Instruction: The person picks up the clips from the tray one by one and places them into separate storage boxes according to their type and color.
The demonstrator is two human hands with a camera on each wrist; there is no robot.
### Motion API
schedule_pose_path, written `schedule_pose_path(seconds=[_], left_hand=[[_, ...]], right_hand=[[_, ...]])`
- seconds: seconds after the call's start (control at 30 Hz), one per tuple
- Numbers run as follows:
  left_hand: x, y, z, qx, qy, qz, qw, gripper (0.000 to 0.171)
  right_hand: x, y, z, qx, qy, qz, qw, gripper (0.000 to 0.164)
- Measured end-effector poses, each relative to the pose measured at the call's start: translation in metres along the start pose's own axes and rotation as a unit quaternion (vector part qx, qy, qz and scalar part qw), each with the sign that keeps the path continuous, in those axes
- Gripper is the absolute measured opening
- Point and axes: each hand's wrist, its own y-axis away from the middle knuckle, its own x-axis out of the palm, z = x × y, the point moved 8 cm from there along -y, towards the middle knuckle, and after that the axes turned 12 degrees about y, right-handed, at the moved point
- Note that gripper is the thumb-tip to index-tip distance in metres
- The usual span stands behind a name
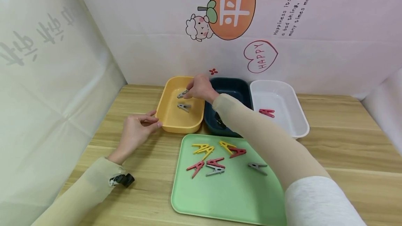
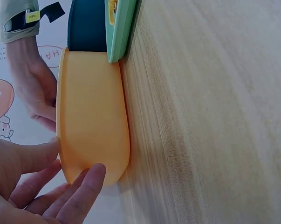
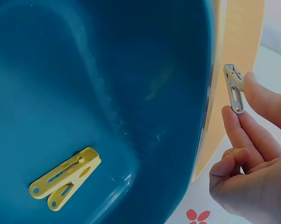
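My right hand (image 1: 201, 88) pinches a grey clothespin (image 3: 234, 88) between thumb and fingertips, over the yellow bin (image 1: 171, 123). Another grey clothespin (image 1: 184, 107) lies on that bin's floor. At the bin's front left corner, my left hand (image 1: 138, 130) touches the rim and outer wall with thumb and extended fingers (image 2: 91, 184). The dark blue bin (image 1: 230, 80) stands beside the yellow one, partly behind my right forearm. A yellow clothespin (image 3: 65, 179) lies inside it. A red clothespin (image 1: 266, 112) sits in the white bin (image 1: 303, 132).
In front of the bins lies a green tray (image 1: 226, 198). Several yellow, red and grey clothespins are scattered on it, including a grey clothespin (image 1: 257, 167) to the right. My right arm crosses above the tray. A printed cloth (image 1: 157, 44) hangs behind the bins.
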Motion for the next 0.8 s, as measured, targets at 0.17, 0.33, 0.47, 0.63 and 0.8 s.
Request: schedule_pose_path(seconds=[0.17,0.33,0.47,0.63,0.8], left_hand=[[0.000,0.000,0.000,0.000,-0.005,-0.002,1.0000,0.017],[0.000,-0.001,0.000,-0.001,-0.009,-0.001,1.0000,0.018],[0.001,-0.001,-0.001,0.000,-0.010,0.001,0.9999,0.018],[0.003,0.000,-0.002,0.001,-0.005,0.003,1.0000,0.018],[0.003,0.001,-0.001,-0.002,0.004,0.002,1.0000,0.018]], right_hand=[[0.004,0.000,0.002,0.005,-0.001,0.004,1.000,0.036],[0.004,0.002,0.005,0.005,0.007,0.011,1.000,0.046],[-0.001,0.006,0.005,0.003,0.013,0.014,1.000,0.044],[-0.018,0.020,0.010,-0.022,-0.001,-0.005,1.000,0.036],[-0.034,0.039,0.014,-0.052,-0.013,-0.017,0.998,0.030]])
